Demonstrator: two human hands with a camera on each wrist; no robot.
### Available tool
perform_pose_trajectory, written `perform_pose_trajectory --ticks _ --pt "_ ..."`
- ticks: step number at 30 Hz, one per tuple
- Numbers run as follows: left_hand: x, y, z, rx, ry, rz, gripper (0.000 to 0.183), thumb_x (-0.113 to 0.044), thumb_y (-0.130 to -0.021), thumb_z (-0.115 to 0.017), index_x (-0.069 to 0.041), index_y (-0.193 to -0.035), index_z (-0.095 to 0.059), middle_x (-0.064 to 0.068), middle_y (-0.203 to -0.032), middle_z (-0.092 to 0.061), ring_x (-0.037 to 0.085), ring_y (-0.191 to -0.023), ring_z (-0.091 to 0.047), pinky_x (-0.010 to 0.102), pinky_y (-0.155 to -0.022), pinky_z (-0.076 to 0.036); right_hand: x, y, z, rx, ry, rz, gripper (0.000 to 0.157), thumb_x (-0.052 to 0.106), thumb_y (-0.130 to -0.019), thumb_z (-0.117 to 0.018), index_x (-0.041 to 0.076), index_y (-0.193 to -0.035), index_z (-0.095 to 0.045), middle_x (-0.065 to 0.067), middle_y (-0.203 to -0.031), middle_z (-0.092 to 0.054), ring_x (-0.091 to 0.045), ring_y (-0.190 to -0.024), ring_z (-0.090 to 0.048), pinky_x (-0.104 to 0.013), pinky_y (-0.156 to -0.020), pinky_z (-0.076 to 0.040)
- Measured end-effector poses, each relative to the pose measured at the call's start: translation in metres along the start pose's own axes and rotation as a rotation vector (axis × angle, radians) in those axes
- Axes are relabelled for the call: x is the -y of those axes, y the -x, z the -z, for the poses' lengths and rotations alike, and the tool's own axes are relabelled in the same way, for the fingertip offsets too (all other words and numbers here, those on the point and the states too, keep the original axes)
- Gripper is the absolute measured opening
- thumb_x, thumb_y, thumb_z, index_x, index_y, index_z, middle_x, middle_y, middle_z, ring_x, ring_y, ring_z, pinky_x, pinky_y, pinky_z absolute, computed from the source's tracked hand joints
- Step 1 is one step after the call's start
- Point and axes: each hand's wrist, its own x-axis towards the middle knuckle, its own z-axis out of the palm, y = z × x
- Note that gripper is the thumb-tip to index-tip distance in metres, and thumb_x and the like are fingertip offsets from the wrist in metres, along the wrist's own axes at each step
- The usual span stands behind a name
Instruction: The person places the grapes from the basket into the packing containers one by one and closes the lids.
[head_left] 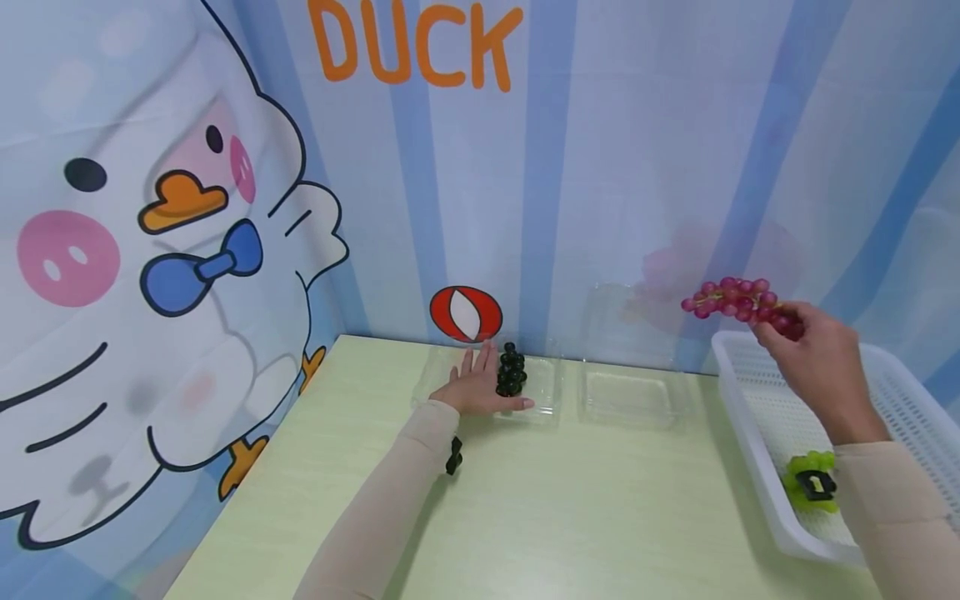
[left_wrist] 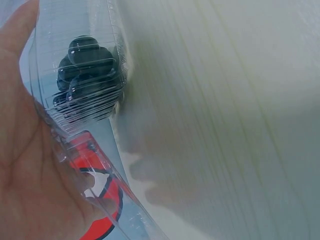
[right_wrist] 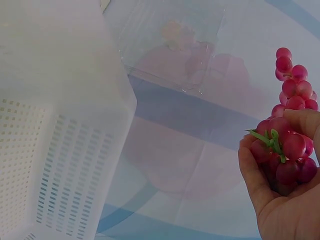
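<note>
My left hand lies with its fingers extended at a clear plastic box, its fingertips showing through the clear plastic in the left wrist view. Inside that box sits a bunch of black grapes, close by the hand. Raised over the far end of a white plastic basket, my right hand grips a bunch of red grapes at its stem end. In the right wrist view, a green stem shows between thumb and fingers, and the red grapes stick out beyond them.
A second clear box stands between the first box and the basket, its lid raised against the backdrop. Green grapes lie in the basket, with a black clip overlapping them. A printed duck curtain borders the pale table.
</note>
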Motion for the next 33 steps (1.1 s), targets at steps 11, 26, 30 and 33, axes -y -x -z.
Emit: perform_pose_trajectory --ticks 11,26,30,33 --pt "0.000 0.000 -0.001 0.000 -0.004 -0.002 0.129 -0.088 -0.079 -0.053 -0.012 -0.164 0.008 0.006 -0.171 0.013 0.038 -0.156 0.009 0.061 -0.123 -0.006 0.004 -0.001 -0.006 -0.012 0.003 0.008 0.059 0.041 -0.104 -0.055 -0.007 -0.138 -0.053 -0.028 -0.116 -0.062 -0.036 -0.096 -0.056 -0.007 -0.059 -0.042" --pt "0.000 0.001 0.001 0.001 0.000 -0.004 0.129 -0.087 -0.079 -0.054 -0.010 -0.163 0.007 0.008 -0.171 0.012 0.039 -0.156 0.008 0.062 -0.123 -0.008 0.015 -0.002 -0.015 -0.031 0.003 0.049 0.053 0.036 -0.104 -0.056 -0.009 -0.133 -0.056 -0.028 -0.111 -0.064 -0.032 -0.089 -0.056 -0.013 -0.056 -0.044" --pt "0.000 0.001 0.001 0.002 -0.006 -0.003 0.129 -0.087 -0.079 -0.053 -0.010 -0.163 0.007 0.008 -0.171 0.012 0.040 -0.156 0.008 0.062 -0.123 -0.008 0.018 -0.001 -0.018 -0.033 0.011 0.064 0.052 0.036 -0.103 -0.057 -0.009 -0.131 -0.058 -0.027 -0.108 -0.064 -0.032 -0.086 -0.056 -0.017 -0.056 -0.045" --pt "0.000 0.001 0.001 0.002 -0.010 -0.003 0.129 -0.088 -0.079 -0.053 -0.010 -0.163 0.008 0.007 -0.171 0.013 0.040 -0.156 0.008 0.062 -0.123 -0.007 0.020 -0.001 -0.021 -0.024 0.017 0.068 0.052 0.035 -0.103 -0.057 -0.009 -0.131 -0.058 -0.027 -0.107 -0.065 -0.032 -0.086 -0.057 -0.016 -0.057 -0.046"
